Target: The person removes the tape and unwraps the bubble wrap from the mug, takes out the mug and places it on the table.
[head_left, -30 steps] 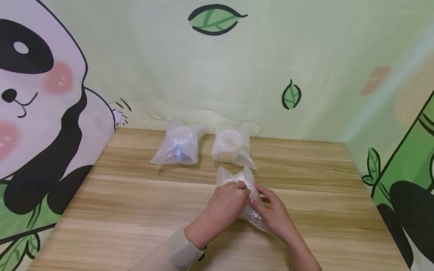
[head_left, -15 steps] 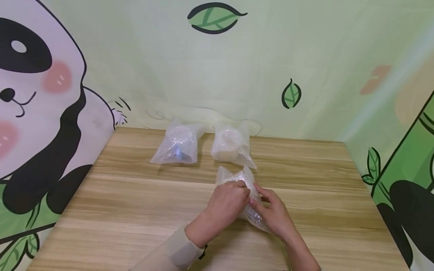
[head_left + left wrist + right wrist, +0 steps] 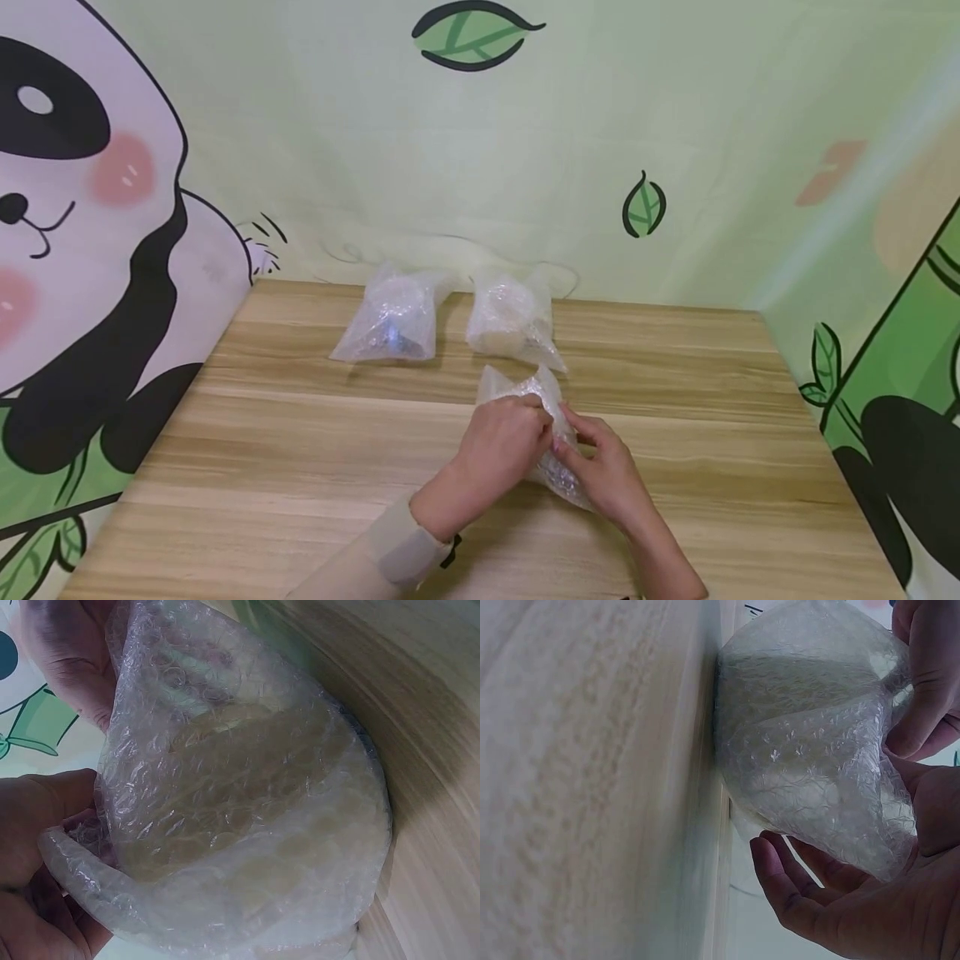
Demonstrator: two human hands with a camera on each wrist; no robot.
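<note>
In the head view a bubble-wrap bundle [image 3: 564, 482] rests on the table near the middle. Both hands are at its open-looking upper edge. My left hand [image 3: 497, 446], fingers curled, pinches the wrap. My right hand [image 3: 609, 477] grips the bundle's right side between thumb and fingers. Through the film, the left wrist view shows a rounded, yellowish-tan shape inside the bubble wrap [image 3: 255, 787]; its kind is blurred by the plastic. From the right wrist view, the right hand's fingers [image 3: 784, 889] curve under the wrap, its thumb near the gathered edge.
Two more bubble-wrapped bundles stand at the back of the wooden table [image 3: 300, 467]: the left one [image 3: 390, 312] shows something blue inside, the right one [image 3: 512, 317] something pale. Behind them rises a green printed backdrop [image 3: 337, 125] with a panda and leaves.
The head view has shifted slightly, so the scene sits a little higher. Both hands keep their hold on the bundle with hardly any movement.
</note>
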